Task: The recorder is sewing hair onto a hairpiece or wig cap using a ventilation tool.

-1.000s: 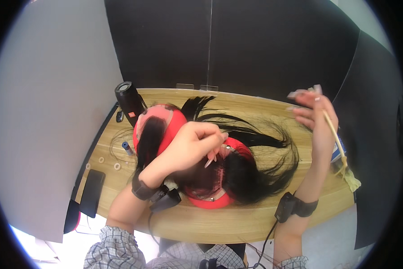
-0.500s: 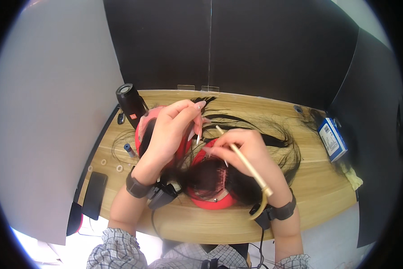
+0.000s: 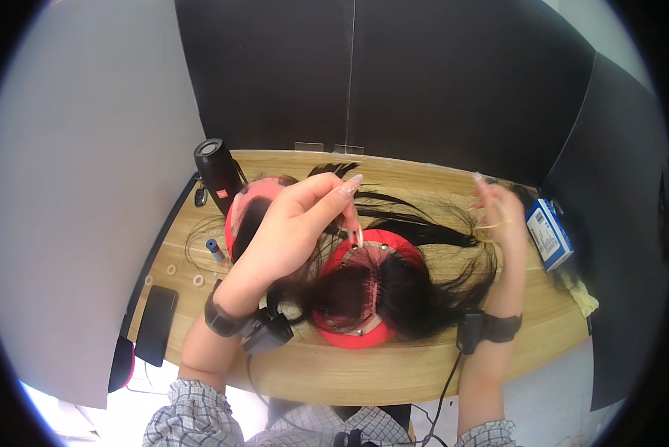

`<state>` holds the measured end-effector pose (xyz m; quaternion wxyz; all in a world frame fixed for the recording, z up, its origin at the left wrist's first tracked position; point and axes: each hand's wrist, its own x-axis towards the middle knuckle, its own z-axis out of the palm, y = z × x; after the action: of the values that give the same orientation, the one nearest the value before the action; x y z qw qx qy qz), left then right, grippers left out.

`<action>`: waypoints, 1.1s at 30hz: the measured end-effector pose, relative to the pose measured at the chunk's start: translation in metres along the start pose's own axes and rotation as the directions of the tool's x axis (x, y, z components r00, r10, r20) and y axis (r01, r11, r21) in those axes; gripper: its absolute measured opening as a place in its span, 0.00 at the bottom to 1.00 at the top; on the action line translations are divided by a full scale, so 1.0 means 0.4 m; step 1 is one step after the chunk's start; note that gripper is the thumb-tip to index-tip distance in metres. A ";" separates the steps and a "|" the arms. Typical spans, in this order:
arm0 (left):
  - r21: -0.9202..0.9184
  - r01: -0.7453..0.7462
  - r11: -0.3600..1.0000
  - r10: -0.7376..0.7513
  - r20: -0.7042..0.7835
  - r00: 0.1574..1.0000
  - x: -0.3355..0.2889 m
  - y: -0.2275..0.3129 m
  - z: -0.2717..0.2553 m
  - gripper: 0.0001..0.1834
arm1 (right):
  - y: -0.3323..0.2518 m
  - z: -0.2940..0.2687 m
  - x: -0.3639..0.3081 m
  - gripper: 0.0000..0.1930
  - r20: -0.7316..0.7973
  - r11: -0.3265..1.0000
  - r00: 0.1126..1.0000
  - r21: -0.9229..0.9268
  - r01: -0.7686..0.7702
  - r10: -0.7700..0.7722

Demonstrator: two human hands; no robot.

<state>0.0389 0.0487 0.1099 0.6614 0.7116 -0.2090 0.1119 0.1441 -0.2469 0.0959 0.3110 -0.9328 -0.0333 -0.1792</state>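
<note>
A dark-haired wig (image 3: 413, 294) with a pink parting sits on a red head form (image 3: 364, 339), fixed along its edge with round-headed pins. Above its far left edge, my left hand (image 3: 286, 227) is closed in a pinch, thumb against fingertips. What lies between those fingertips is too fine to make out. Out to the right, over the far ends of the hair, my right hand (image 3: 501, 212) is raised and smeared by motion. A pale, thin stick tool (image 3: 495, 225) shows faintly in its curled fingers. Left of the wig stands a second red head form (image 3: 256, 190) with dark hair, partly behind my left hand.
A black cylindrical speaker (image 3: 217, 175) stands at the far left, with a blue spool (image 3: 214, 248) and small pale rings (image 3: 198, 281) nearer me. A black phone-like slab (image 3: 158, 325) lies at the left edge. The blue-and-white box (image 3: 549, 235) is at right, beside dark panels.
My right hand has swung away from the wig, out to the right and upward, with the pale stick tool. My left hand has stayed nearly in place, still pinched.
</note>
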 end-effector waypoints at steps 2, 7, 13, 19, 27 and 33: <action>-0.009 0.010 1.000 -0.010 0.002 1.000 -0.006 0.010 0.003 0.16 | -0.017 -0.045 -0.020 0.24 -0.138 0.929 0.981 0.361 -0.077 0.135; -0.021 -0.021 1.000 0.022 0.049 0.999 -0.021 0.022 0.008 0.15 | -0.087 -0.119 -0.095 0.21 -0.117 0.781 0.981 0.594 0.193 -0.153; -0.039 0.026 0.999 -0.019 0.161 0.987 -0.034 0.029 0.015 0.13 | -0.237 -0.104 -0.217 0.20 0.204 0.692 0.876 0.698 0.182 -0.437; 0.028 -0.001 1.000 -0.004 0.146 0.989 -0.041 0.022 0.020 0.14 | -0.252 -0.042 -0.228 0.21 0.267 0.714 0.813 0.659 0.238 -0.517; 0.007 0.038 0.999 -0.038 0.143 0.989 -0.037 0.030 0.027 0.15 | -0.254 -0.021 -0.227 0.09 0.222 0.704 0.840 0.670 0.237 -0.495; -0.198 -0.120 0.973 0.124 0.007 0.992 -0.027 0.024 0.005 0.16 | -0.220 -0.036 -0.187 0.09 0.320 0.680 0.855 0.731 0.050 -0.407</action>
<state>0.0249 0.0479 0.1138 0.7184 0.6295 -0.2685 0.1244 0.0544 -0.1809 0.1300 0.5974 -0.7465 -0.2911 0.0338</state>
